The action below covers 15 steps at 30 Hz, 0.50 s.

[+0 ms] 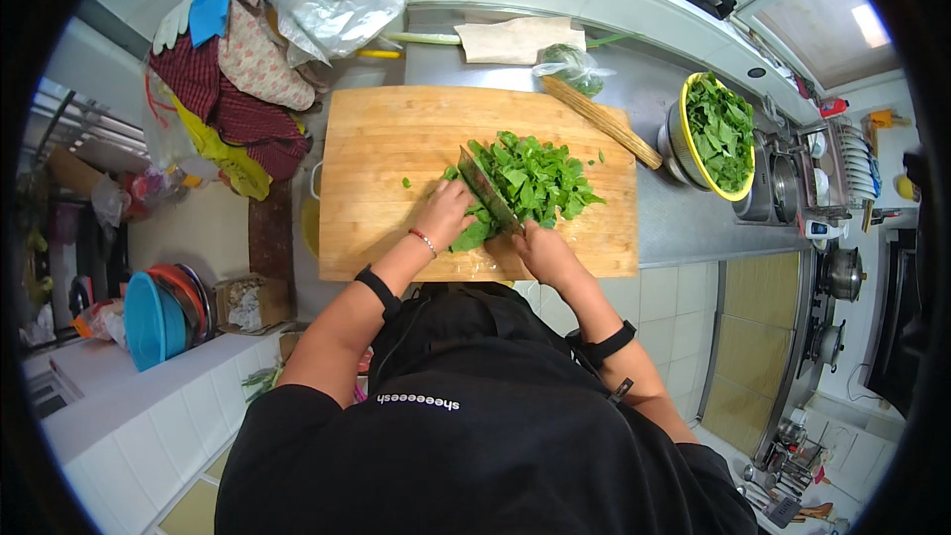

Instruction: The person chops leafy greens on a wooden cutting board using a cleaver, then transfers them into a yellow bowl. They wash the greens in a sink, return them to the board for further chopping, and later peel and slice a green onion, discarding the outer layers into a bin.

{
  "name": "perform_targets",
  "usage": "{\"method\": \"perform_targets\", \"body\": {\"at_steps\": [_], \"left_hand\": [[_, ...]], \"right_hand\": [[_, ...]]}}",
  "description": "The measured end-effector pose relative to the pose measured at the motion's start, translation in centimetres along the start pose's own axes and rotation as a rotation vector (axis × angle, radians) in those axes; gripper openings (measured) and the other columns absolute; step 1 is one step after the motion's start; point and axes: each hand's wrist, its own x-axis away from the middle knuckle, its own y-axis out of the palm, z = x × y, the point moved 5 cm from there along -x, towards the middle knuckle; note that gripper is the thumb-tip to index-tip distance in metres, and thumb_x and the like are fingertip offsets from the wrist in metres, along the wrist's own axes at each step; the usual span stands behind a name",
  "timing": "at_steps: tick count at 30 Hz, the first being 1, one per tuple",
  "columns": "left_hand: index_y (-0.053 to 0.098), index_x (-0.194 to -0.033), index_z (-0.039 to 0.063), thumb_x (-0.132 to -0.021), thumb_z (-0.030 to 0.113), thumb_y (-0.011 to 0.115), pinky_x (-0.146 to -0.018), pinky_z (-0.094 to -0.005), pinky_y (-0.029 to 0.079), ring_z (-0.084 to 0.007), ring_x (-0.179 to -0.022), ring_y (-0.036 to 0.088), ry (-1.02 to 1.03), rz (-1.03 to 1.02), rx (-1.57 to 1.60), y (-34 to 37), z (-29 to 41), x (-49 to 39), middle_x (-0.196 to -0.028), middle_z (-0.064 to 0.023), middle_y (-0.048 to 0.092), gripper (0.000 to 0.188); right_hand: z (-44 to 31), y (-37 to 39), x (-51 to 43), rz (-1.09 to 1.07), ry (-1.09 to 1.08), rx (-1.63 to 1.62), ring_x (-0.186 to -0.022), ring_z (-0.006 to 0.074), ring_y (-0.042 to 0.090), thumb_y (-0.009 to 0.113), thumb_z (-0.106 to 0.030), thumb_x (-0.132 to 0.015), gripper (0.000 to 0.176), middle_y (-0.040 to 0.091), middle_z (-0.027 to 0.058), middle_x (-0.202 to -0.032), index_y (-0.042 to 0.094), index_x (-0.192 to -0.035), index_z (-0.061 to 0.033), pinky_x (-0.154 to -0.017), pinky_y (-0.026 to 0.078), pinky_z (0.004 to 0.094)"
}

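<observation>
My right hand (546, 251) grips the handle of a broad kitchen cleaver (487, 189), its blade slanting up and left across the greens. Close to the left side of the blade, my left hand (446, 212) presses down on leafy greens (475, 232), its fingers bent over them. A heap of chopped green leaves (539, 178) lies against the blade's right side. All of this rests on a thick wooden cutting board (379, 134). Where the edge meets the leaves is hidden behind the blade.
A ridged wooden stick (602, 121) lies across the board's far right corner. Behind it sits a plastic bag of greens (572, 70). On the steel counter (676, 234) to the right stands a yellow-rimmed colander (691, 156) full of leaves. Cloths (223, 100) hang at the left.
</observation>
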Motion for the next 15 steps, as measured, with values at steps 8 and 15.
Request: {"method": "perform_targets", "body": {"at_steps": [8, 15], "left_hand": [[0.069, -0.090, 0.006, -0.073, 0.014, 0.077, -0.089, -0.0383, 0.048, -0.0294, -0.099, 0.054, 0.039, 0.010, -0.055, 0.9, -0.7, 0.7, -0.094, -0.0078, 0.059, 0.020], [0.066, -0.114, 0.009, -0.077, 0.036, 0.076, -0.102, -0.0440, 0.038, -0.0277, -0.115, 0.052, 0.105, 0.109, -0.068, -3.3, -0.2, 3.4, -0.119, -0.0051, 0.062, 0.048]], "right_hand": [[-0.3, 5.2, -2.9, 0.159, 0.033, -0.032, -0.073, 0.0477, 0.063, 0.055, -0.025, -0.096, 0.027, 0.065, 0.0278, -0.075, 0.054, -0.091, 0.0013, -0.067, 0.051, 0.0554], [-1.6, 1.2, -0.6, 0.187, 0.039, -0.307, -0.073, 0.0481, 0.061, 0.060, -0.022, -0.095, 0.026, 0.063, 0.0277, -0.075, 0.053, -0.091, 0.0024, -0.063, 0.048, 0.0533]]}}
